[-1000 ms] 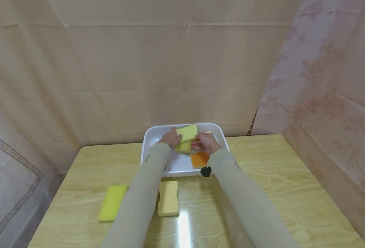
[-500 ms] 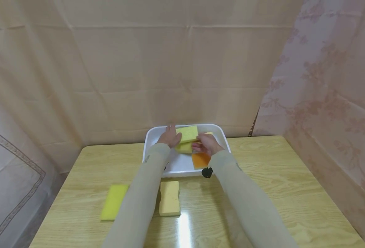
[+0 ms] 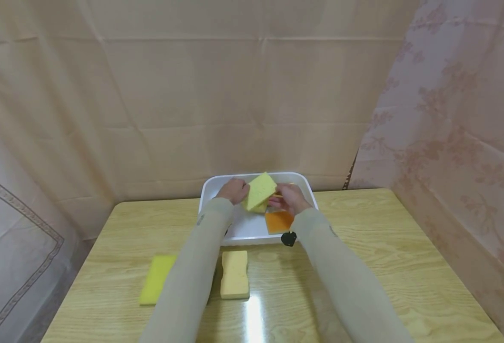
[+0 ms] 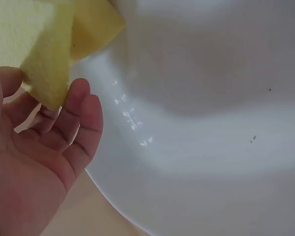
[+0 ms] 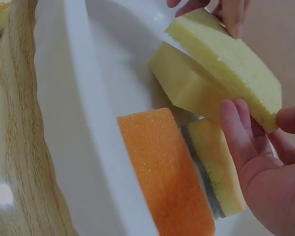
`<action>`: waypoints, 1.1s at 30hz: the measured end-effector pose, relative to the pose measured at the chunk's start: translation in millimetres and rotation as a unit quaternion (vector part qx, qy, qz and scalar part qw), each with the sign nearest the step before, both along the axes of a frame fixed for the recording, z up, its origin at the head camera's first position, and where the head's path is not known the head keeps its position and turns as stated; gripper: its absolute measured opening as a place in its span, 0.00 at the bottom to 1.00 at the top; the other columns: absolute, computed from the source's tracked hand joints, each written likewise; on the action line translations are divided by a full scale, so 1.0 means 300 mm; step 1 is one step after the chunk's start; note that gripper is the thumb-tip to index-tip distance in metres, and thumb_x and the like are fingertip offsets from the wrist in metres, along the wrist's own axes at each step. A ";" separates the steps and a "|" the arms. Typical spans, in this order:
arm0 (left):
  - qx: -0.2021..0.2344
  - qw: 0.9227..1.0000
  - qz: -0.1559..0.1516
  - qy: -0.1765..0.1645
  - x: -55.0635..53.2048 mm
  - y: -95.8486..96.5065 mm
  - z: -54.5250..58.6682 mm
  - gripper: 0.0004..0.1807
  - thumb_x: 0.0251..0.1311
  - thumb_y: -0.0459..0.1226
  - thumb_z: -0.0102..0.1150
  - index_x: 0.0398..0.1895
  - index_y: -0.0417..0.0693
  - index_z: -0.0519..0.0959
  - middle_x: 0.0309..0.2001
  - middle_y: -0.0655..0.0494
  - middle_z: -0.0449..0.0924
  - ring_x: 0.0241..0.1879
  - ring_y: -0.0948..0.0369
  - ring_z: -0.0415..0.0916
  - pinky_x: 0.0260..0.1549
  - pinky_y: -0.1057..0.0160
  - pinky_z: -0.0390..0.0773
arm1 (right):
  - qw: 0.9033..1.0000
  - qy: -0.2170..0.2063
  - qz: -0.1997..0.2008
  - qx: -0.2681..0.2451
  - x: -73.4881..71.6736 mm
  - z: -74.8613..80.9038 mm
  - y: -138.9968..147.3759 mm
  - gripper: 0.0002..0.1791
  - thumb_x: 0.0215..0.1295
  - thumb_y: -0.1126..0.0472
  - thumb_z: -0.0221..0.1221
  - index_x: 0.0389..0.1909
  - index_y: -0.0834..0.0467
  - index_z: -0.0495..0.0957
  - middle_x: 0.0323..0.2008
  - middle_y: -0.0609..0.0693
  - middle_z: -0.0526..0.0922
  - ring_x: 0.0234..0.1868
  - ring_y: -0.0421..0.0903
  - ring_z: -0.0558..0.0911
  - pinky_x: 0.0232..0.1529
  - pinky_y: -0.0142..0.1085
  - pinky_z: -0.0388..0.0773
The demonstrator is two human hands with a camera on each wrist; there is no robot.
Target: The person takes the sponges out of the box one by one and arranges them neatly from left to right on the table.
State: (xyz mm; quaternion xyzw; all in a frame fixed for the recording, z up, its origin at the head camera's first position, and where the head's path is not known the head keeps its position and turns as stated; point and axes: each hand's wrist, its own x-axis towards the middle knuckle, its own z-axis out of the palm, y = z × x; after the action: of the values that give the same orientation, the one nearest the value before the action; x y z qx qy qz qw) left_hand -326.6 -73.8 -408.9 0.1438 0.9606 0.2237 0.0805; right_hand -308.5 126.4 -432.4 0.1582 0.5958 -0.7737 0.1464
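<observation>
We've got left hand point(image 3: 233, 191) and right hand point(image 3: 291, 197) pinching a pale sponge point(image 3: 261, 190), sleeve print point(image 3: 201, 219) too tiny to read.

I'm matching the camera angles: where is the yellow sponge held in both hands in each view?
Head: the held yellow sponge is just below centre.
Left wrist: top left, in the left hand.
Right wrist: upper right, also in the right hand.
Shared landmark: the white tray.

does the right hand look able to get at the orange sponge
Probably yes: the orange sponge lies near the right hand with nothing on top of it. That hand pinches the upper yellow sponge, though, and would likely have to leave it to the left hand first.
</observation>
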 end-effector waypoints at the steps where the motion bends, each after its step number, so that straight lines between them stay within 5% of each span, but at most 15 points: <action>1: 0.004 1.000 -0.003 -0.003 0.001 -0.003 -0.001 0.22 0.75 0.42 0.39 0.49 0.35 0.80 0.43 0.44 0.82 0.46 0.50 0.77 0.52 0.52 0.75 | 1.000 -0.002 -0.007 -0.001 0.001 0.000 0.001 0.23 0.77 0.67 0.49 0.70 0.66 0.66 0.56 0.62 0.75 0.38 0.48 0.84 0.57 0.43 0.79; 5: 0.027 0.999 -0.005 -0.038 0.004 -0.012 -0.009 0.21 0.75 0.43 0.40 0.46 0.37 0.80 0.36 0.47 0.81 0.36 0.54 0.77 0.41 0.56 0.76 | 0.998 -0.010 -0.052 -0.019 0.006 0.005 0.000 0.21 0.75 0.68 0.52 0.67 0.67 0.69 0.54 0.59 0.77 0.39 0.46 0.84 0.55 0.39 0.79; 9: 0.085 0.993 0.008 -0.081 0.001 -0.004 -0.032 0.24 0.73 0.43 0.44 0.60 0.36 0.76 0.46 0.43 0.83 0.32 0.57 0.81 0.34 0.62 0.80 | 0.996 -0.018 -0.085 -0.015 0.011 0.011 -0.005 0.23 0.71 0.73 0.55 0.66 0.67 0.71 0.56 0.59 0.78 0.45 0.47 0.82 0.56 0.37 0.79; 13: 0.155 0.981 0.027 -0.114 0.008 0.013 -0.042 0.27 0.72 0.43 0.47 0.68 0.36 0.71 0.52 0.41 0.80 0.29 0.58 0.81 0.31 0.64 0.83 | 0.996 -0.023 -0.075 0.031 0.023 0.017 -0.009 0.26 0.68 0.74 0.56 0.67 0.63 0.73 0.60 0.58 0.77 0.47 0.49 0.80 0.53 0.37 0.81; 18: 0.197 0.970 0.037 -0.140 0.031 0.022 -0.035 0.24 0.73 0.40 0.49 0.65 0.34 0.73 0.46 0.41 0.81 0.26 0.60 0.79 0.30 0.64 0.84 | 0.996 -0.028 -0.051 0.070 0.042 0.010 -0.013 0.31 0.65 0.76 0.55 0.71 0.62 0.69 0.63 0.61 0.76 0.44 0.50 0.79 0.39 0.34 0.83; 22: 0.198 0.969 0.040 -0.145 0.038 0.021 -0.048 0.26 0.72 0.40 0.52 0.66 0.32 0.71 0.45 0.42 0.81 0.26 0.60 0.79 0.29 0.64 0.84 | 0.993 -0.038 -0.026 0.104 0.049 0.001 -0.012 0.31 0.68 0.73 0.55 0.73 0.62 0.66 0.65 0.60 0.74 0.52 0.52 0.79 0.47 0.38 0.83; 26: 0.188 0.972 0.035 -0.138 0.039 0.019 -0.051 0.26 0.71 0.40 0.52 0.67 0.33 0.71 0.43 0.42 0.84 0.27 0.58 0.83 0.29 0.64 0.84 | 0.989 -0.036 -0.009 0.141 0.048 -0.002 -0.006 0.28 0.70 0.68 0.56 0.71 0.61 0.69 0.63 0.58 0.75 0.52 0.53 0.78 0.45 0.36 0.82; 33: 0.166 0.982 0.039 -0.085 0.064 0.023 -0.031 0.23 0.69 0.38 0.50 0.62 0.35 0.77 0.45 0.42 0.85 0.28 0.59 0.81 0.30 0.64 0.82 | 0.989 -0.022 0.001 0.143 0.055 0.010 -0.003 0.26 0.72 0.65 0.57 0.69 0.60 0.71 0.61 0.57 0.76 0.52 0.55 0.78 0.47 0.38 0.82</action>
State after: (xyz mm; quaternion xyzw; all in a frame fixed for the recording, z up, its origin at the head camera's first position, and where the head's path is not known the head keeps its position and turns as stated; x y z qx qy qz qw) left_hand -307.6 -66.8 -418.2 0.0979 0.9048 0.3942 0.1278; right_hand -292.2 125.5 -429.3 0.1940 0.6973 -0.6764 0.1361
